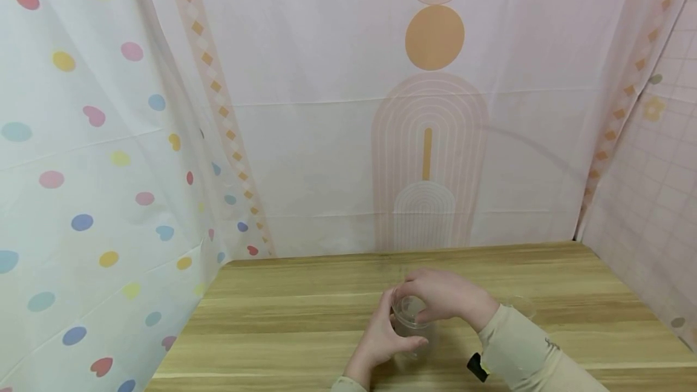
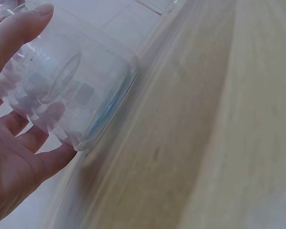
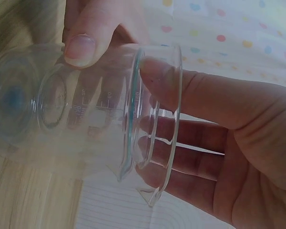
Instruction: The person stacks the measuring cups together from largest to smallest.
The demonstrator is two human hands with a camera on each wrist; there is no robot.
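"What's being held?"
"Clear beakers (image 3: pixel 93 114), nested one inside another. Glass is looking colourless, rims edging toward teal, base picking up a blue tint. I'm not managing an exact count."

"Markings?"
"White print: a scale with numbers, plus a pale solid patch. Mostly reading blurred. Pouring lips are jutting from two rims, one sitting past the other. A smaller round base is showing through the outer wall."

"Where?"
"Near side of the wooden table (image 1: pixel 294 313), about upright, between both hands. Can't tell if the base is touching the wood."

"Left hand (image 1: pixel 381 337)?"
"Wrapping the outer wall, thumb pressing one side, fingers curling round the other."

"Right hand (image 1: pixel 441 295)?"
"Coming over the top, pinching at the rims, thumb opposite the fingers. Some fingers are showing through the glass."

"Around it?"
"A faint clear round item (image 1: pixel 521 305) is lying on the table beyond the right wrist, well apart from the left hand. Pale sleeves (image 1: pixel 517 343) are covering the forearms. A patterned cloth (image 1: pixel 321 107) is hanging behind, a dotted cloth (image 1: pixel 109 198) is hanging at left."
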